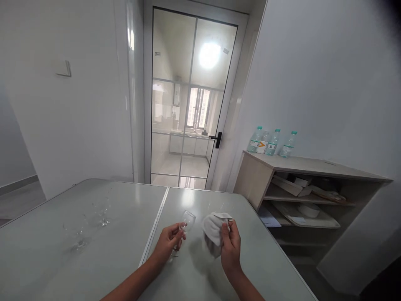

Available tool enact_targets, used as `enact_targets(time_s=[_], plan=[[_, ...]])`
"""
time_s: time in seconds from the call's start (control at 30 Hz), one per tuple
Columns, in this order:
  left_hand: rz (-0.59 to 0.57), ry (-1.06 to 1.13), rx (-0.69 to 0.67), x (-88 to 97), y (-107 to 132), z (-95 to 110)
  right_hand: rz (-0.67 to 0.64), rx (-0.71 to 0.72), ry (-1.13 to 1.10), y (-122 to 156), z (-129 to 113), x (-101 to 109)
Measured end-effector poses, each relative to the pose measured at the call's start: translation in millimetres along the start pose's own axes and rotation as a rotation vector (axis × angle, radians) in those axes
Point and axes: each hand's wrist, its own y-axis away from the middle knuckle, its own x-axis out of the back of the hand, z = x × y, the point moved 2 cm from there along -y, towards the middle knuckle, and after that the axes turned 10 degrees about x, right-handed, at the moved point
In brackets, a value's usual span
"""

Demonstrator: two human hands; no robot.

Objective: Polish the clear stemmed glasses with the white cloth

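My left hand (171, 241) is closed around a small clear stemmed glass (189, 218), tilted, with its bowl above my fingers and its foot below them. To the right, my right hand (231, 246) grips a white cloth (216, 228) by its edge, the rest of it bunched and hanging. A gap separates the cloth from the glass. Two more clear stemmed glasses, one nearer (80, 241) and one farther back (104, 221), stand on the left part of the table. Faint clear outlines just behind the cloth look like glass, but the cloth partly hides them.
The pale glossy table (125, 259) has a light seam (153, 225) across it. Beyond it is a glazed door (188, 104) with a black handle (218, 140). At the right, a wooden shelf unit (313, 166) bears several plastic bottles (272, 144), with a tray (316, 223) lower down.
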Motion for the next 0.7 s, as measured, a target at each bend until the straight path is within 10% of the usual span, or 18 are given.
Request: enact_targets(time_s=[0.7], plan=[[-0.432,0.258,0.361,-36.5,7,-24,-0.353,-0.55,-0.418,26,25,-35]])
